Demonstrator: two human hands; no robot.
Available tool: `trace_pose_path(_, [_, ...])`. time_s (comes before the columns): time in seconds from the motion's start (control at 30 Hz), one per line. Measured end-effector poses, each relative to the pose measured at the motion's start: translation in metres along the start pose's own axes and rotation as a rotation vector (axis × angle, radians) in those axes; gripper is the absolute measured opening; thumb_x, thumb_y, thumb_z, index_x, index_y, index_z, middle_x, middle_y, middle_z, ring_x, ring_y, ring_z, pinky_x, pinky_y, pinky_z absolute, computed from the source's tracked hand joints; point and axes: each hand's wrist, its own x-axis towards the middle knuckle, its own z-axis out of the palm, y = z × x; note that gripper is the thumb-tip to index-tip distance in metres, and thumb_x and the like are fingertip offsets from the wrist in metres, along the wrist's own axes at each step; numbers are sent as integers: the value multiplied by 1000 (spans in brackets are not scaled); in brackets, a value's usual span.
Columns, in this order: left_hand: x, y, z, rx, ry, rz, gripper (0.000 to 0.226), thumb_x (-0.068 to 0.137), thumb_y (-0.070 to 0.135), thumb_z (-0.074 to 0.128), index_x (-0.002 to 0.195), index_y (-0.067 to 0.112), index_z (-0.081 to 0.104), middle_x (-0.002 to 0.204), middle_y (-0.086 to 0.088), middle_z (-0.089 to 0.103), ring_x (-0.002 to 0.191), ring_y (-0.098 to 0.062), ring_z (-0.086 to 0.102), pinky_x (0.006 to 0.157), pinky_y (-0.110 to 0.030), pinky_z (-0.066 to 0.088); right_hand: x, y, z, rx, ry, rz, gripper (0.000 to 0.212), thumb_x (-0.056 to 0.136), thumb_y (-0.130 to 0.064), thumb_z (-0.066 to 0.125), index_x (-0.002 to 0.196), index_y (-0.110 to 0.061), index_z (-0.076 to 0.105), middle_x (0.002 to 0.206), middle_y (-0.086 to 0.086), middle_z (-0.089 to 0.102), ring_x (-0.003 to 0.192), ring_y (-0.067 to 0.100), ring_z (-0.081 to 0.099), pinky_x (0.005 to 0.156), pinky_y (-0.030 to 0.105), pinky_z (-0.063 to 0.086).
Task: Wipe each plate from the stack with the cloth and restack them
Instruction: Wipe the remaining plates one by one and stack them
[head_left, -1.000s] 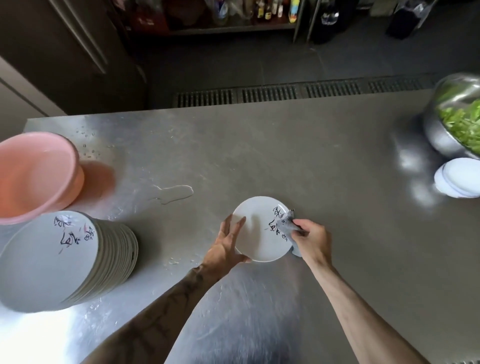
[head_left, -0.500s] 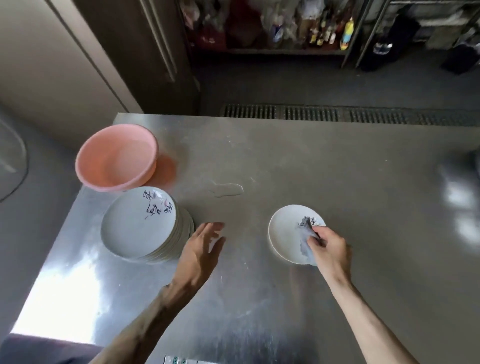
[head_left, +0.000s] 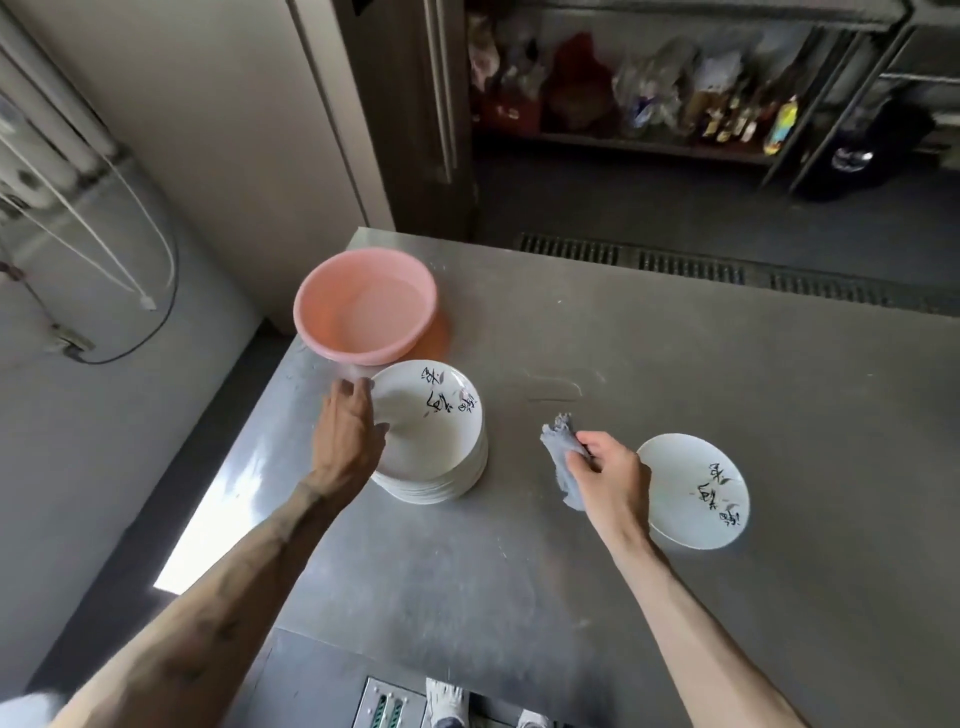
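A stack of white plates (head_left: 441, 441) with black brush marks stands on the steel table near its left edge. My left hand (head_left: 348, 426) lies over the left rim of the top plate, fingers around its edge. One single white plate (head_left: 696, 491) with the same marks lies flat on the table to the right. My right hand (head_left: 608, 475) is between the stack and that plate, just left of the single plate, gripping a crumpled grey cloth (head_left: 563, 452) that hangs above the table.
A pink plastic basin (head_left: 363, 306) stands right behind the stack at the table's (head_left: 675, 364) far left corner. A small puddle of water (head_left: 553, 384) lies behind my right hand. The table's left edge drops off close to the stack. A floor drain grate (head_left: 691, 267) runs beyond the table.
My left hand left the single plate and reached left onto the stack's top plate. My right hand lifted the cloth off the single plate and moved left of it. The view swung left.
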Motion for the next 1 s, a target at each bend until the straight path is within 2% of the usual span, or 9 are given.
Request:
trace_pose_path(0.17, [14,-12,6,-156,21,-91,53,78,6,83,120,-1,53,114,-25,46,109,-41,44,82,-47,40,-10,-26,28,53,4,-5,24,87,-7,61,82,-29,69,80,7,71,75,26,62,51,9,43])
trace_pose_path(0.33, [32,-25,0,-347,-33,-248,40,74,-1,80,106,5,57,106,-17,59,101,-38,58,77,-41,49,-20,-38,41,40,3,-5,18,86,-5,60,81,-20,67,76,16,64,58,10,42,44,7,37])
trace_pose_path(0.4, [34,-27,-4,-427,-51,-324,34,76,-1,79,98,10,56,101,-11,60,101,-37,62,76,-39,51,-25,-40,45,65,-2,4,18,87,-4,60,81,-20,67,77,17,64,59,9,42,45,7,39])
trace_pose_path(0.5, [27,-27,-12,-521,-69,-359,28,80,4,75,99,12,56,107,-12,64,98,-35,63,82,-45,57,-32,-39,44,105,2,13,20,87,-5,60,82,-22,68,80,15,67,62,10,47,48,8,41])
trace_pose_path(0.6, [7,-18,-21,-687,-94,-314,35,74,14,70,106,10,55,111,-21,67,96,-40,65,80,-51,59,-39,-36,32,83,46,-16,20,88,-10,61,83,-28,68,76,7,67,64,11,49,53,12,41])
trace_pose_path(0.73, [-32,13,2,-716,-116,-131,24,87,-1,65,103,13,54,95,-14,71,78,-32,66,60,-36,54,-48,-27,8,67,134,-74,28,89,-11,62,87,-38,67,73,1,67,67,23,54,57,12,46])
trace_pose_path(0.83, [-58,49,42,-715,-169,-62,26,89,-4,60,101,18,52,86,-2,70,66,-22,65,46,-27,49,-53,-7,-5,-36,134,-59,19,91,-13,62,96,-29,71,67,-4,60,65,22,50,62,31,52])
trace_pose_path(0.9, [-70,69,69,-691,-157,2,30,88,-5,59,101,20,52,86,1,69,69,-21,65,50,-23,46,-54,14,-9,-129,127,-31,18,91,-11,63,100,-24,73,63,-13,54,62,11,49,63,30,47])
trace_pose_path(1.0, [-82,84,108,-646,-172,83,33,83,-7,58,103,19,52,84,4,66,74,-29,63,63,-33,46,-57,45,-7,-243,96,28,20,91,-7,63,104,-17,75,75,-10,64,69,10,53,70,29,45])
